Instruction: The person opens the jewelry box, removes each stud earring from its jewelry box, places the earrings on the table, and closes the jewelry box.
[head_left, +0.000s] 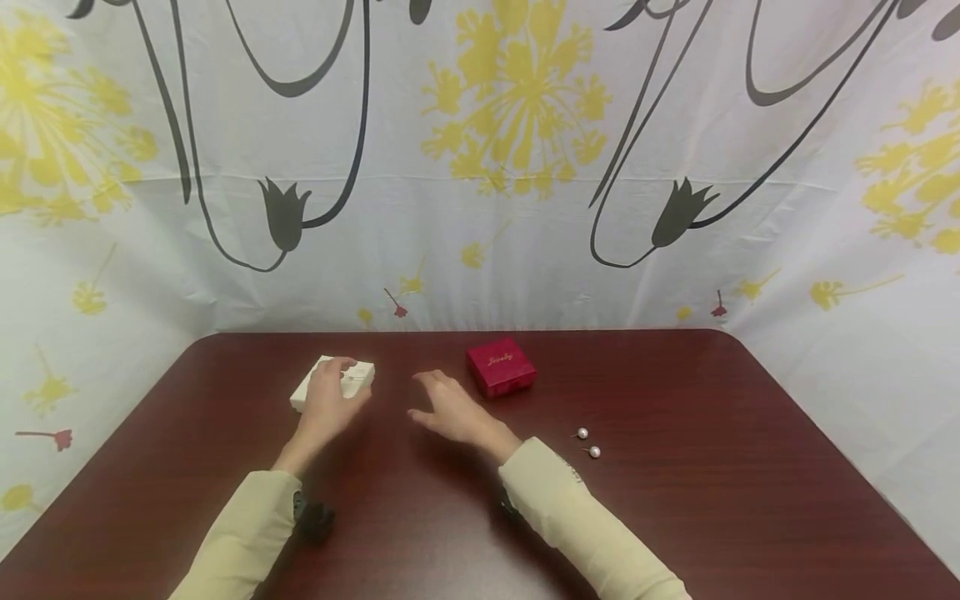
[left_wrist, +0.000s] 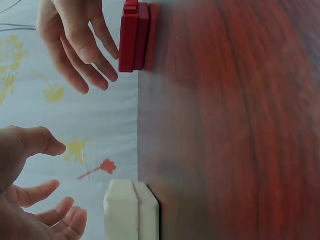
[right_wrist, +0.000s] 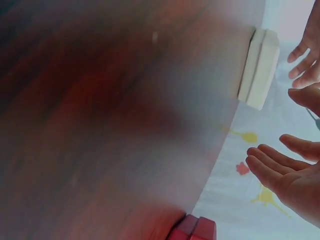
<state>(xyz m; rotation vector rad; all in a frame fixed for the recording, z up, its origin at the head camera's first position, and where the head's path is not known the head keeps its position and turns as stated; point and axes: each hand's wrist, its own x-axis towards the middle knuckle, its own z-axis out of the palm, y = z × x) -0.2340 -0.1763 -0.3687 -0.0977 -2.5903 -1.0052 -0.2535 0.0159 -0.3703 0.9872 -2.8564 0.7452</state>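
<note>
One white box and one red box are set on the table, the former below the loosely spread left hand, the latter beside the spread right hand. Nothing is held. Reaching for the white box seems in hand; a side grip appears needed.

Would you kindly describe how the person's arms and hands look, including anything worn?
The left sleeve and right sleeve are pale beige and reach the wrists. A dark band with a bulky black device sits at the left wrist; a dark piece shows under the right sleeve, which bears small marks, perhaps buttons. The left hand and right hand wear no gloves.
</note>
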